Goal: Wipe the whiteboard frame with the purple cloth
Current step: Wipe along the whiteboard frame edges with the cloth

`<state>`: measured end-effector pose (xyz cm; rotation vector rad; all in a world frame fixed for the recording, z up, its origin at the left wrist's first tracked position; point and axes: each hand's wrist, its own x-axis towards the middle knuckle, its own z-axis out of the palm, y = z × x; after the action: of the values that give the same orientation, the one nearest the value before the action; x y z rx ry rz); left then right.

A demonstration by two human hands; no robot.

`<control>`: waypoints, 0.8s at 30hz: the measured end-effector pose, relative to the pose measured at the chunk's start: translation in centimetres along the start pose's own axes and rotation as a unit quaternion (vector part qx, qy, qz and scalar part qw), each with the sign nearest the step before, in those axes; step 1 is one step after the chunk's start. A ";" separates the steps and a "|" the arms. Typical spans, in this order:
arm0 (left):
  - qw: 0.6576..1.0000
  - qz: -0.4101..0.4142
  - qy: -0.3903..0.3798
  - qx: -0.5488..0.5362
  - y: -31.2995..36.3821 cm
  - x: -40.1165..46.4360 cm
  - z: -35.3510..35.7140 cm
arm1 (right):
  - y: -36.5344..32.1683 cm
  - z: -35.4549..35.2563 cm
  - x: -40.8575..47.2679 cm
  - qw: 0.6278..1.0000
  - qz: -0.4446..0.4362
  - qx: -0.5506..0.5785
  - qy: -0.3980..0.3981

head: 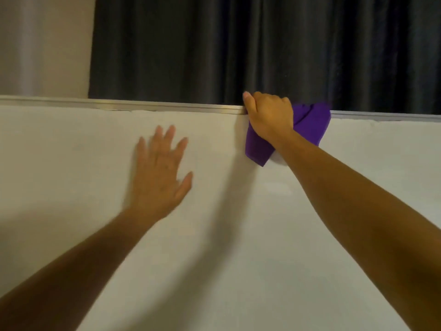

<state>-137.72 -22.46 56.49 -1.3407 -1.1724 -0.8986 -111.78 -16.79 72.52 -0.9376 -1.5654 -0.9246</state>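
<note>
A white whiteboard (pixel 71 163) fills the lower part of the view. Its thin metal top frame (pixel 143 105) runs across from left to right. My right hand (pixel 268 113) grips the purple cloth (pixel 307 126) over the top frame, thumb on the rail, and the cloth's ends hang down onto the board face. My left hand (pixel 161 172) lies flat on the board below the frame, left of the cloth, with its fingers spread and nothing in it.
Behind the board's top edge hangs a dark pleated curtain (pixel 238 48). A pale wall (pixel 43 44) shows at the upper left. My two forearms cross the board from the bottom corners.
</note>
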 end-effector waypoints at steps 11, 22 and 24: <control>0.999 0.010 -0.018 0.032 7.7 2.4 3.2 | 0.3 -2.0 -0.5 0.998 -0.042 0.022 -0.035; 0.995 0.003 -0.058 0.082 8.8 2.5 1.8 | 14.6 -3.4 -2.3 0.999 -0.053 -0.013 -0.004; 0.990 -0.014 -0.085 0.111 9.8 2.6 1.1 | 18.6 -3.9 -2.9 0.997 -0.074 -0.015 0.011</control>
<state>-127.76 -20.20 56.53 -1.2385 -1.3840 -0.6602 -92.89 -13.34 72.10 -0.8384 -1.6234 -1.0618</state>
